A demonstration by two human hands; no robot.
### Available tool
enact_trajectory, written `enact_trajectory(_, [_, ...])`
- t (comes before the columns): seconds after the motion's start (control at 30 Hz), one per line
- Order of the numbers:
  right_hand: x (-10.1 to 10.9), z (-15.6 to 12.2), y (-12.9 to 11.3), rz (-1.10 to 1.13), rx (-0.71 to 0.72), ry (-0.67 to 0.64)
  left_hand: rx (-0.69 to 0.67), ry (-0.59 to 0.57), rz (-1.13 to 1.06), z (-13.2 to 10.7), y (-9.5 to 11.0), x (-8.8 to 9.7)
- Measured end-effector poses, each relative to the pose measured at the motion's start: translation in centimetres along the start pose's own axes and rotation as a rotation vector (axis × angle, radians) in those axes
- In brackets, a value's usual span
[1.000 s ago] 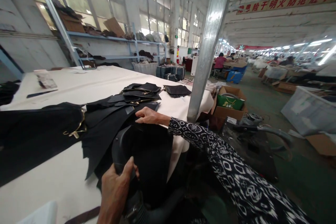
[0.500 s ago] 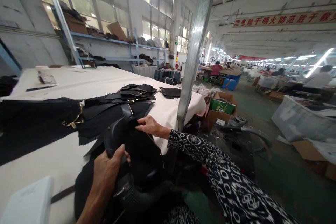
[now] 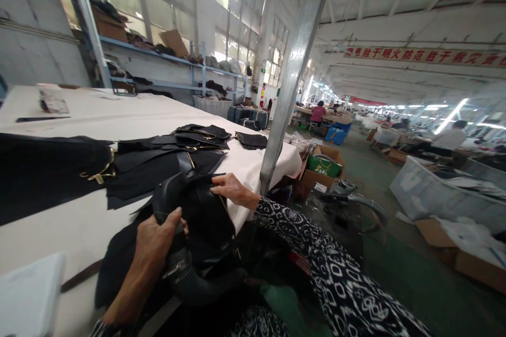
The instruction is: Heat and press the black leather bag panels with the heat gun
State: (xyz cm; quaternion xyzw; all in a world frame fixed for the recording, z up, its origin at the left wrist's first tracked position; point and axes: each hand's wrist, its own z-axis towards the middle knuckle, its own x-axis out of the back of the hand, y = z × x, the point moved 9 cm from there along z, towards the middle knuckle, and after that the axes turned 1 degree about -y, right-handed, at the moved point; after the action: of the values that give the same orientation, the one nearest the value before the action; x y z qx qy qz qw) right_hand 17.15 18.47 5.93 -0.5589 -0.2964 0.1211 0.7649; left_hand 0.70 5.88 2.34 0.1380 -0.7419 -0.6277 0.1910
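Black nozzle [image 3: 165, 196] partly hides the fingers of the left hand [image 3: 155, 239].

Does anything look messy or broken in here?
I see nothing plainly broken or spilled. The black pieces on the white table lie in uneven, overlapping layers, so they look untidy. On the blue shelf behind, a piece of cardboard tilts instead of lying flat.
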Motion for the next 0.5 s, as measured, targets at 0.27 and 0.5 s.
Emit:
enact_trajectory(0.27, [-0.9,0.9,1.1,0.105,-0.03,-0.028,-0.014,-0.129,0.039,-0.2,-1.3,-1.7])
enact_trajectory(0.5, [0.8,0.1,2.1,0.239,-0.092,0.042,0.045,0.044,0.047,1.9,-1.5,0.6])
